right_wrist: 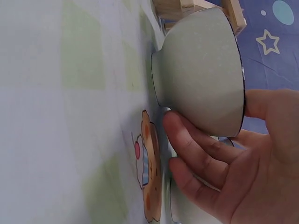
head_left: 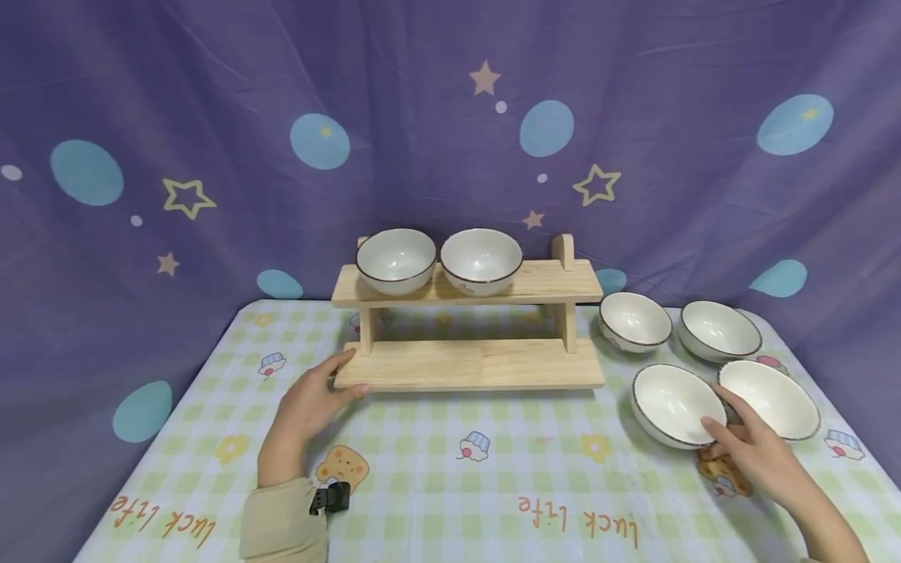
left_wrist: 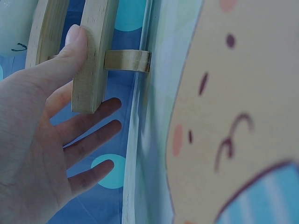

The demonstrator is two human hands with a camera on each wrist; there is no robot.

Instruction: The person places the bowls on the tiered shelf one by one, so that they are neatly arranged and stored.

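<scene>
In the head view my right hand [head_left: 756, 450] grips a white bowl [head_left: 676, 407] with a dark rim. The thumb lies over the rim, and the right wrist view shows fingers [right_wrist: 196, 151] bent under the bowl's outer side, its foot close over the cloth. My left hand [head_left: 310, 407] holds the left end of a two-tier wooden shelf [head_left: 479, 366] by its lower board. In the left wrist view the thumb lies on the board and the other fingers reach past its far side. Two similar bowls, a left one [head_left: 397, 262] and a right one [head_left: 482, 263], stand on the upper tier.
Right of the shelf sit a small bowl [head_left: 636, 322], a greyish bowl [head_left: 720, 331] and a wide white bowl [head_left: 769, 399], the last right beside my right hand. A checked cloth [head_left: 422, 469] covers the table, and a purple curtain [head_left: 436, 70] hangs behind.
</scene>
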